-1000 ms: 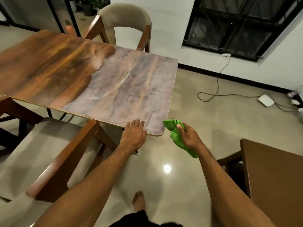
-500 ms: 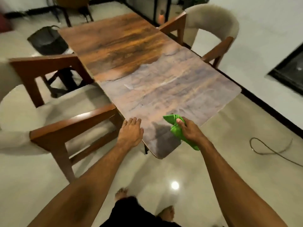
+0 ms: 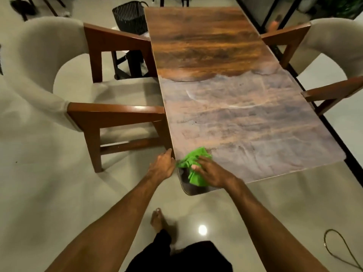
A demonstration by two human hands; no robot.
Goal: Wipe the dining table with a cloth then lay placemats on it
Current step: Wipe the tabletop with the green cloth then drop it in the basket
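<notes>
Pale glossy floor, one long brown wooden dining table [image 3: 245, 118], hazy near half, shiny far half. One crumpled green cloth [image 3: 194, 178] on the near left corner, under the right hand [image 3: 213, 172], whose fingers [image 3: 204, 159] lie fairly straight and spread, pressing it. The cloth's long axis runs roughly along the table's length. Left hand [image 3: 162, 166] at the table's left edge; its grip can't be told. Two cream wood-armed chairs [image 3: 49, 61], one black basket [image 3: 130, 16].

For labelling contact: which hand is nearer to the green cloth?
Right. The right hand presses on the green cloth; the left hand touches the table edge beside it.
</notes>
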